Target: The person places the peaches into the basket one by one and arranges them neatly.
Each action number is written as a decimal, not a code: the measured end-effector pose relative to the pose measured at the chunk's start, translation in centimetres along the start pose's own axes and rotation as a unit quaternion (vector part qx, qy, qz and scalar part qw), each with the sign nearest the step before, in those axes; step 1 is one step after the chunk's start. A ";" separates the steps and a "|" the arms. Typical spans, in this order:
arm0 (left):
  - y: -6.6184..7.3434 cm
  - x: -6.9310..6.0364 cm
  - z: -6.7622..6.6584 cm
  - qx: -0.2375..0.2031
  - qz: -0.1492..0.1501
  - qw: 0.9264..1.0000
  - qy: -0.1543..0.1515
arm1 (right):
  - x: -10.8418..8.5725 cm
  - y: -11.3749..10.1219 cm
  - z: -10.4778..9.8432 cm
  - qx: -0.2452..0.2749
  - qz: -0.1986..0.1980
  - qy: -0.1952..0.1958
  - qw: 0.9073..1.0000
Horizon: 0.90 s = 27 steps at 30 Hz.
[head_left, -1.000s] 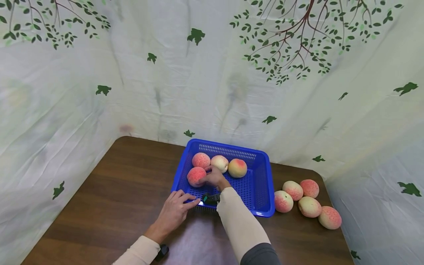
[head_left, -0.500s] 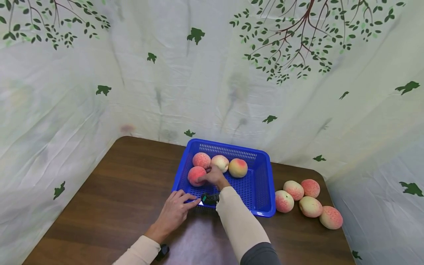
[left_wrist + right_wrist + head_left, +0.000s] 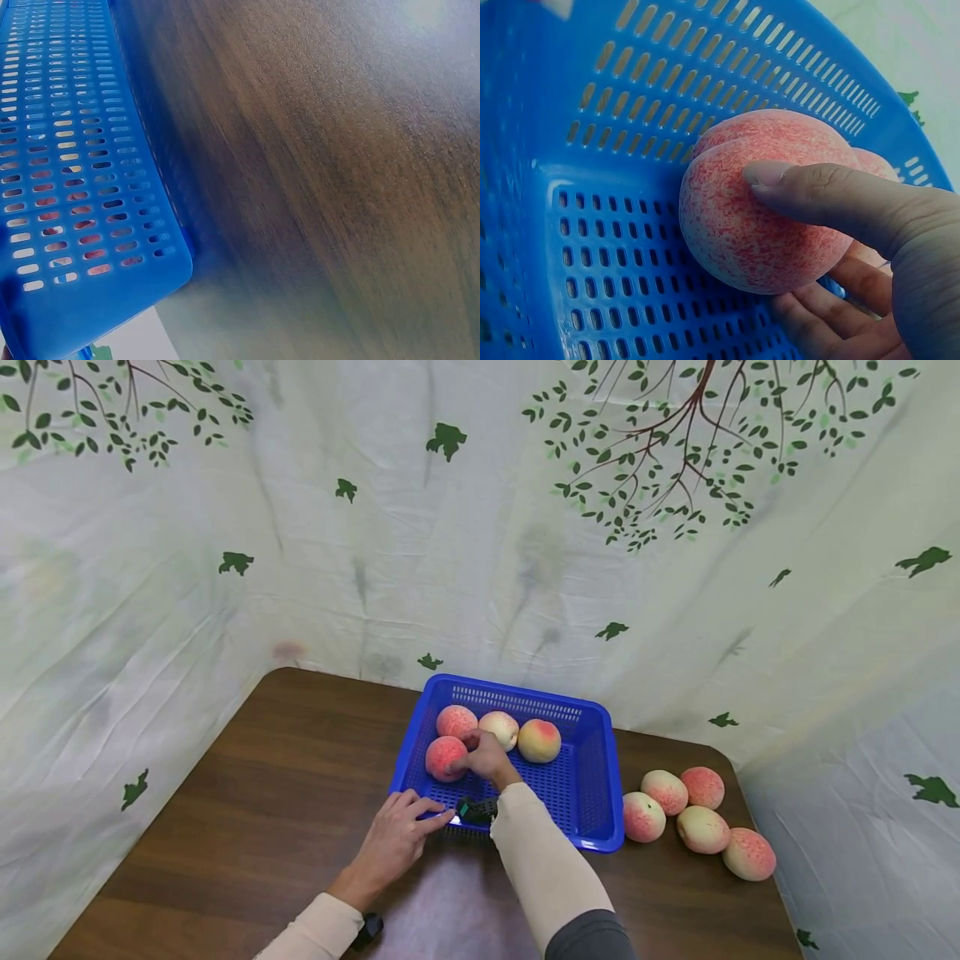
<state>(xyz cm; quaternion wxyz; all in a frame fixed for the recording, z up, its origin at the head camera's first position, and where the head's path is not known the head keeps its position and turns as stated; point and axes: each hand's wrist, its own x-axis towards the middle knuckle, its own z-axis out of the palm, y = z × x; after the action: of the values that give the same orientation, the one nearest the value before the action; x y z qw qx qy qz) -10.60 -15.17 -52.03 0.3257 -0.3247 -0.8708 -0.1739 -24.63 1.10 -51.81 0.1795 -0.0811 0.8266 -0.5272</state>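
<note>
In the head view, a blue plastic basket stands at the back of the table. My right hand reaches inside and holds a red peach at the basket's left side. In the right wrist view, the thumb lies across this peach, with the other fingers below and behind it. A second red peach sits just behind, beside a pale peach and a yellowish one. My left hand holds the front rim near the left corner. In the left wrist view, the basket wall hides nearly all of it.
Several more peaches lie in a group on the table to the right of the basket. The brown wooden table extends to the left. A pale cloth with printed leaves hangs behind the table and at its sides.
</note>
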 end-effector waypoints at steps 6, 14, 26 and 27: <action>0.0 0.0 0.0 -0.001 -0.001 1.000 -0.001 | 0.1 -0.2 -0.1 0.001 0.019 -0.013 1.000; 0.0 0.1 0.0 -0.003 0.001 1.000 0.002 | 0.0 -0.9 -0.5 -0.005 0.035 -0.020 0.999; 0.0 0.1 0.1 -0.009 -0.003 1.000 -0.003 | -0.8 -2.3 -3.2 0.040 0.024 -0.038 0.998; 0.0 0.1 0.1 -0.010 -0.004 1.000 -0.004 | -1.0 -2.4 -3.6 0.045 0.020 -0.038 0.998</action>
<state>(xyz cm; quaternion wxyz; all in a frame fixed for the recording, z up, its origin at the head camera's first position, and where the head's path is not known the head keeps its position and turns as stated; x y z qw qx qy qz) -10.73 -15.07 -52.05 0.3182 -0.3249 -0.8718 -0.1824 -25.26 3.41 -48.07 0.2249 -0.0765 0.7961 -0.5565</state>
